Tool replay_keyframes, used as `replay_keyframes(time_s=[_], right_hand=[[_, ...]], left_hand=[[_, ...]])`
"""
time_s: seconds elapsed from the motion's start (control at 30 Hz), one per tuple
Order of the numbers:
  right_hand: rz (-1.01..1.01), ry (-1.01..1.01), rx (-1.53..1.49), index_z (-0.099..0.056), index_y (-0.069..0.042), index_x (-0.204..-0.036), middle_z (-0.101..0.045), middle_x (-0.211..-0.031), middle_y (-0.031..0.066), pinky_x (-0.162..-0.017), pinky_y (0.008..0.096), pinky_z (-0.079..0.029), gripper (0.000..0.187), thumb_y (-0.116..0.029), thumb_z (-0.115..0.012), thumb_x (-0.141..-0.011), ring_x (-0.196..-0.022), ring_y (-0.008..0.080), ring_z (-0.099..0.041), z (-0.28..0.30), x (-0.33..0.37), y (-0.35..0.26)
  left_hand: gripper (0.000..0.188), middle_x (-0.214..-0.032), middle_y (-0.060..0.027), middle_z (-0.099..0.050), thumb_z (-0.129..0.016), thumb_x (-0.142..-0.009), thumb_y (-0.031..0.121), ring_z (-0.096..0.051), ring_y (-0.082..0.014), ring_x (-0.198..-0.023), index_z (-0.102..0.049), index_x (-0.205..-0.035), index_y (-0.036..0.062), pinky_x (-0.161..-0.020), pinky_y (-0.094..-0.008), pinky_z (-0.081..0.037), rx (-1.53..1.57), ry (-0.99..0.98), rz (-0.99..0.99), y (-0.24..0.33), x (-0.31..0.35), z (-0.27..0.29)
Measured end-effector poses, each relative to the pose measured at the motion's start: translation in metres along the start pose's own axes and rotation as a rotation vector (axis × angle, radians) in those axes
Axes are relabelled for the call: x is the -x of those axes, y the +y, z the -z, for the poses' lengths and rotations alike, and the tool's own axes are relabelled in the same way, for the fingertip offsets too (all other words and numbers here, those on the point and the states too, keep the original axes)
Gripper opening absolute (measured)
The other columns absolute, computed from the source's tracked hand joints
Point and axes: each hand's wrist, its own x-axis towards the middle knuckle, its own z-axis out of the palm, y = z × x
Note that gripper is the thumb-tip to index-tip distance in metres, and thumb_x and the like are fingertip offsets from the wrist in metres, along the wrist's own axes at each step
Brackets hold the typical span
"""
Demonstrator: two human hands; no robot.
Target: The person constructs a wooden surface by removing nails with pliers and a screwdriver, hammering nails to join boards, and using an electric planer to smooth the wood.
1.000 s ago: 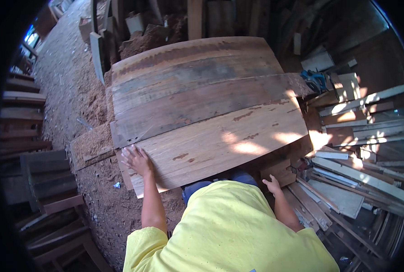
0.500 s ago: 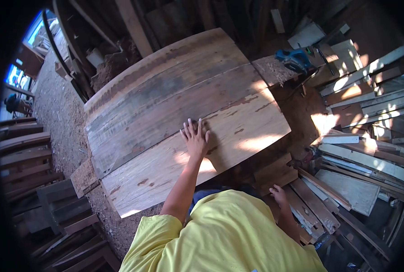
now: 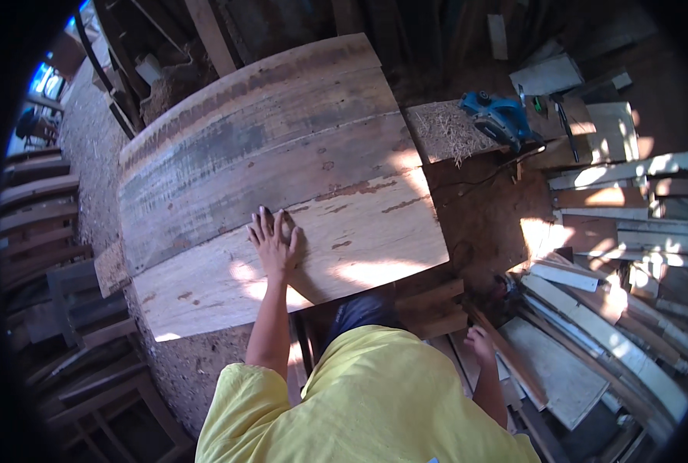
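On the near plank (image 3: 282, 270) of the stacked slabs — left hand (image 3: 273, 243) flat, fingers spread. Right hand (image 3: 480, 344) low by the scrap boards (image 3: 591, 339), fingers unclear. Best to press evenly, palm down, feeling along the grain.

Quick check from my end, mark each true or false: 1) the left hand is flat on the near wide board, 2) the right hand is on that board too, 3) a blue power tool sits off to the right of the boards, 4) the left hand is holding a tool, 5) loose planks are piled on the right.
1) True. The left hand lies flat, fingers spread, on the near wide board.
2) False. The right hand is down low, off the board, beside the scrap wood at the person's right.
3) True. The blue power tool rests on a block past the boards' right end.
4) False. The left hand is empty, palm down.
5) True. Loose planks lie stacked on the right.
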Motion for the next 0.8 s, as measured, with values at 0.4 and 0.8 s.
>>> replay_keyframes(time_s=[0.4,0.8], right_hand=[[0.972,-0.170,0.671,-0.065,-0.005,-0.145,-0.075,-0.127,0.0162,-0.094,0.0330,-0.057,0.050,-0.014,-0.080,-0.098,-0.105,0.0200,-0.074,-0.009,-0.102,-0.407],[1.423,0.454,0.865,-0.054,-0.015,-0.158,-0.045,-0.160,0.0217,-0.123,0.0572,-0.033,0.071,-0.025,-0.081,-0.093,-0.147,0.0452,-0.042,-0.002,-0.143,-0.578]], left_hand=[[0.081,-0.178,-0.0199,-0.022,-0.047,-0.107,0.062,-0.019,-0.0372,-0.166,-0.029,-0.172,0.0172,-0.133,-0.0566,-0.011,-0.192,0.029,0.428,0.028,0.000,-0.013],[0.081,-0.179,-0.0225,-0.017,-0.040,-0.109,0.061,-0.014,-0.0418,-0.166,-0.027,-0.171,0.0096,-0.133,-0.0573,-0.008,-0.232,0.106,0.890,0.143,0.038,-0.052]])
